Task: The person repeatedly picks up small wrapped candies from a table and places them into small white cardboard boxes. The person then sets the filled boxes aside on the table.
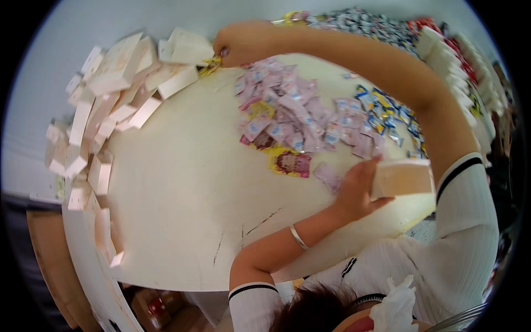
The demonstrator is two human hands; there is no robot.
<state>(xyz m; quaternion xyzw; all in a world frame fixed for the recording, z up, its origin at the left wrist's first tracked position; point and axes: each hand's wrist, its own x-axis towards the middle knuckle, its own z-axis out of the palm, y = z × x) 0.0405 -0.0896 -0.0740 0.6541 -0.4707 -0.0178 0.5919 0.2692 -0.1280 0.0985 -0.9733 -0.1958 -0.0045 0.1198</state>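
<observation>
My left hand, with a silver bangle on the wrist, grips an open white cardboard box by its side near the table's right front edge. Across the table, my right hand reaches to the far side with its fingers curled down at a yellow packet. Whether those fingers grip the packet is hidden. A heap of pale pink sachets spreads over the middle, between the hands. On its near side lies a yellow and pink packet, and one loose pink sachet rests close to my left hand.
Several white boxes are jumbled along the table's left edge. Blue and yellow sachets lie under my right forearm. Farther back are a heap of silvery wrapped pieces and rows of stacked white boxes. The white table has a curved edge.
</observation>
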